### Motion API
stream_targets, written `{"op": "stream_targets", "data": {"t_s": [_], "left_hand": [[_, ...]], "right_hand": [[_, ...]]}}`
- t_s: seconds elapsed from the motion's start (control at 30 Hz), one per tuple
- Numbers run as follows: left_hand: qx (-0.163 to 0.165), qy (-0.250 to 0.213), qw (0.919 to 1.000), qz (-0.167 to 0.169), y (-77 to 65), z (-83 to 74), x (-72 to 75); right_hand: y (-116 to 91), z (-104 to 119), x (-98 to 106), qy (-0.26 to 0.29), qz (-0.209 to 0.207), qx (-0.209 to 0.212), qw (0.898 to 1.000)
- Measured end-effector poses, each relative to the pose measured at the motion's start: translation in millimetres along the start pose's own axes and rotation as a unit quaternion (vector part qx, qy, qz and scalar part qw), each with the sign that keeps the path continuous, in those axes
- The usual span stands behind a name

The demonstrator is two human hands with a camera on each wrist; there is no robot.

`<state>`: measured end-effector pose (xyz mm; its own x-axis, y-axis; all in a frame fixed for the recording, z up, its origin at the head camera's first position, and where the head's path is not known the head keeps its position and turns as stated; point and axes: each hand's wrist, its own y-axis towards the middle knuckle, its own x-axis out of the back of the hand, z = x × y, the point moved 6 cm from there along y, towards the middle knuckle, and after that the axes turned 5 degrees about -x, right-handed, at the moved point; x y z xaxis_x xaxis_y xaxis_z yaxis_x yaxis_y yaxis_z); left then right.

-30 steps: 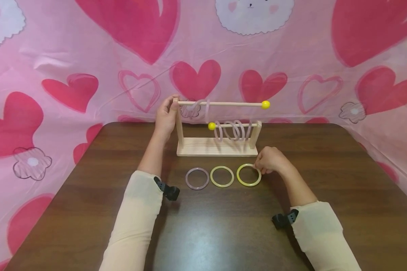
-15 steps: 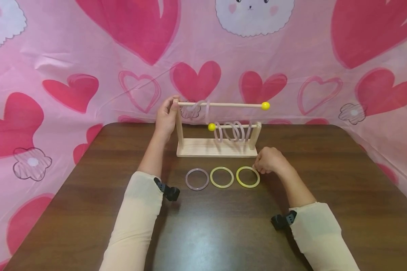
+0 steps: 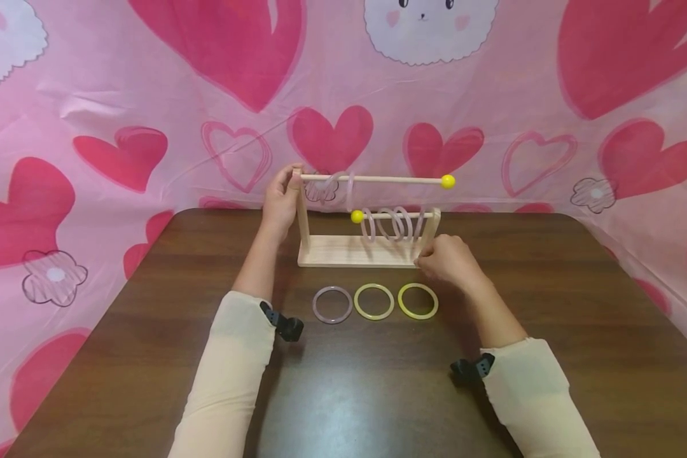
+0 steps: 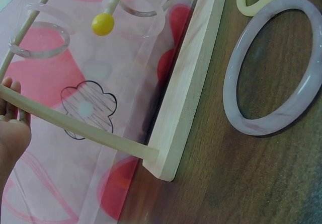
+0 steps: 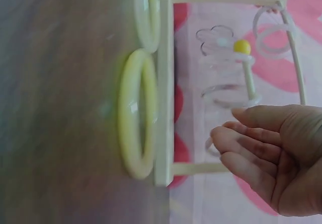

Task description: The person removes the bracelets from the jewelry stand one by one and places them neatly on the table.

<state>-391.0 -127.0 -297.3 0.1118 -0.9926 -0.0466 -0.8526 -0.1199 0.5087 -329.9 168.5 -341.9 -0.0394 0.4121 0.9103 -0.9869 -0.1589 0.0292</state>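
**Pink cloth [image 3: 388,146] on the far side of our wooden stand [image 3: 343,251]**

Our left hand [image 3: 280,200] pinches the top of the tall left post [image 3: 303,219], with the thumb on the near side and the fingers bent round the far side. Our right hand [image 3: 449,257] is at the near right corner of the stand, by the short right post [image 3: 432,224]. Its fingers are softly bent and close together, with the thumb apart from them. We cannot tell if they touch the wood.

The stand is upright on the brown table [image 3: 343,394]. From the tall post, a long rod [image 3: 397,180] goes right to a yellow ball [image 3: 448,182]. Two pale purple rings [image 3: 350,194] hang round it, near its left end. Lower down, a short rod [image 5: 249,80] goes left from the short post, and more purple rings [image 3: 410,228] hang round that.

On the near side of the stand, we see three rings lying flat side by side: a purple ring [image 3: 332,322] on the left, a pale yellow ring [image 3: 374,317] in the middle and a bright yellow ring [image 3: 418,317] on the right.
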Motion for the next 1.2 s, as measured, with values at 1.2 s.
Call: {"op": "stream_targets", "data": {"t_s": [1.2], "left_hand": [[-0.005,-0.020,0.9998,-0.007,0.2,0.9,0.9]], "right_hand": [[54.2,117.9,19.3,0.235,-0.153,0.050,0.959]]}}
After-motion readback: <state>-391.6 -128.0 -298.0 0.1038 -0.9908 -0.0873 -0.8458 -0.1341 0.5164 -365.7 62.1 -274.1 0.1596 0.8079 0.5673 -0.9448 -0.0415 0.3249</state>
